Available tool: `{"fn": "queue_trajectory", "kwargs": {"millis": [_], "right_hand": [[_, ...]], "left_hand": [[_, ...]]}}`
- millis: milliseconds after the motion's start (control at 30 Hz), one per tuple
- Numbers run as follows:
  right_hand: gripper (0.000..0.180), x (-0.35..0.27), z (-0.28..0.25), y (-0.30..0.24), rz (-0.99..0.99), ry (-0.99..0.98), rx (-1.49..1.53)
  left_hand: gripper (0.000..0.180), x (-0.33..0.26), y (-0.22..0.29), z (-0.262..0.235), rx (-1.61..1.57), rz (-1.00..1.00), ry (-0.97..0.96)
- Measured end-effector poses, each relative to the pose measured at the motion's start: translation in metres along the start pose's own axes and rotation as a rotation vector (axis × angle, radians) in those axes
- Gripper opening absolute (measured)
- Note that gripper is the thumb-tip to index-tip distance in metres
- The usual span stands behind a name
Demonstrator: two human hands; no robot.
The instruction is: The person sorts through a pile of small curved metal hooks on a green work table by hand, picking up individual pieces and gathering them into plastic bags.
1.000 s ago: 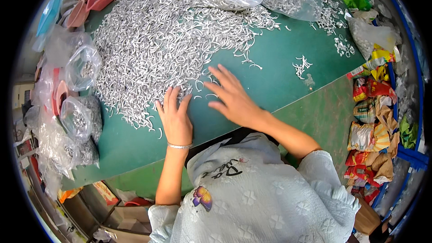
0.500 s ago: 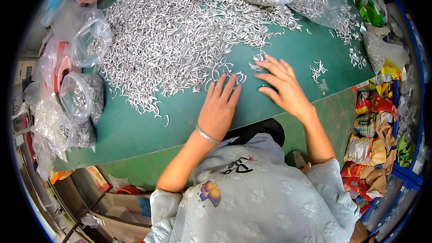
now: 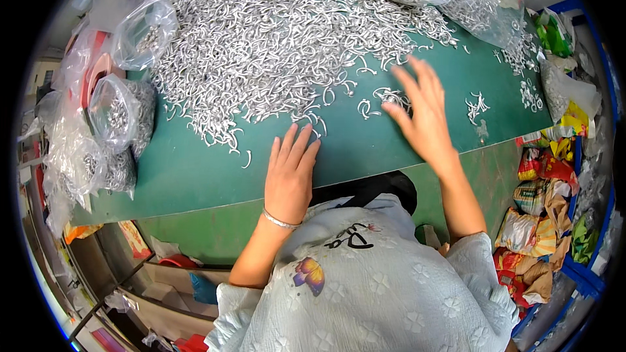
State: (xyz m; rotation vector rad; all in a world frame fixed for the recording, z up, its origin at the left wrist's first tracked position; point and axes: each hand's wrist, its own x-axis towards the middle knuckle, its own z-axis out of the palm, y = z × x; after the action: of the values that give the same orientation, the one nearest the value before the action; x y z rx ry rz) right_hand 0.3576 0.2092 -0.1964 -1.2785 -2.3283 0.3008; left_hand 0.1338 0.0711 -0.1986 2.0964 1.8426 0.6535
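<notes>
Left hand [image 3: 290,173] lies flat on the green table [image 3: 189,176] close to its near edge, fingers together and holding nothing, fingertips just short of the big heap of small curved silver metal pieces [image 3: 274,45]; right hand [image 3: 424,114] hovers further right, fingers spread wide and empty, over a small loose cluster of the same pieces [image 3: 391,98]; the heap covers the table's far half; clear plastic bags [image 3: 124,111] of pieces crowd the left edge; another few stray pieces [image 3: 476,105] lie toward the right edge.
</notes>
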Motion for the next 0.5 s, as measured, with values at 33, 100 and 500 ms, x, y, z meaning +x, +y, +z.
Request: {"fn": "queue_trajectory", "kwargs": {"millis": [33,100,500], "right_hand": [[0.055,0.011,0.001,0.004,0.024,0.042,0.029],[0.055,0.037,0.012,0.016,0.035,0.027,0.025],[0.049,0.013,0.01,-0.026,-0.246,-0.177,0.183]], "left_hand": [[0.038,-0.002,-0.002,-0.002,0.008,-0.013,0.007],[0.038,-0.003,-0.003,-0.004,-0.028,-0.018,0.056],[0.033,-0.016,-0.015,-0.003,0.071,0.004,0.032]]}}
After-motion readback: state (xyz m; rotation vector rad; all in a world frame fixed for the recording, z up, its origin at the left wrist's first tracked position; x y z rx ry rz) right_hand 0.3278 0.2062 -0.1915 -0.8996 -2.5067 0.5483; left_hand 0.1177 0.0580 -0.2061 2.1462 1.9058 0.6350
